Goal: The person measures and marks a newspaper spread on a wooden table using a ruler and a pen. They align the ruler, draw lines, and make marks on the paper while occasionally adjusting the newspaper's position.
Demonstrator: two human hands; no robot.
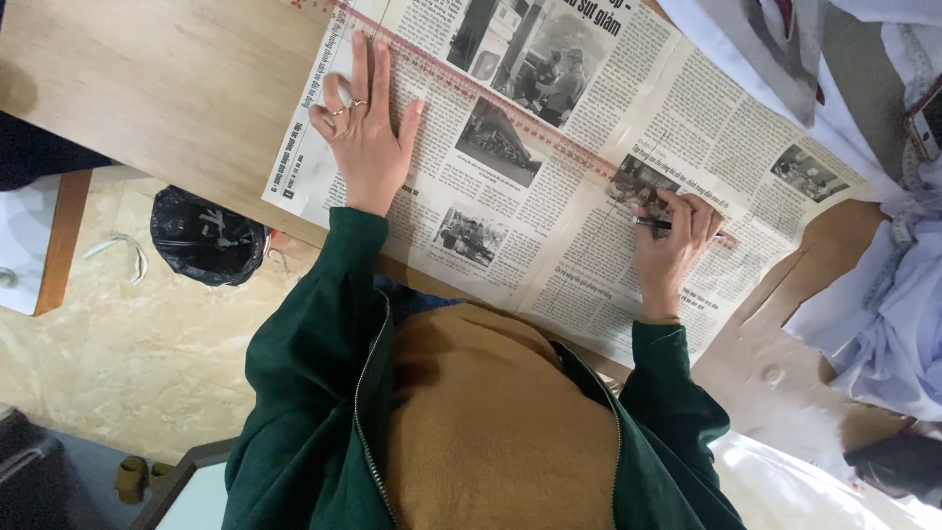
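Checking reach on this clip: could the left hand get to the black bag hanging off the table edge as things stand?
Probably yes. The left hand lies flat on the newspaper beside the ruler, holding nothing, and the black bag hangs below the table edge on that same side, with only bare tabletop between them.

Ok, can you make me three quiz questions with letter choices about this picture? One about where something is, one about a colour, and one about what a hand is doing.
1. Where is the black bag?
A. on the floor beside the table
B. on the newspaper
C. in a hand

2. What colour are the jacket sleeves?
A. red
B. dark green
C. white

3. What is the right hand doing?
A. lying flat and empty
B. holding a pen against the ruler
C. pointing up

Answers:
1 A, it sits below the table edge.
2 B, both sleeves are dark green.
3 B, its fingers pinch a pen at the ruler on the newspaper; the left hand presses flat.
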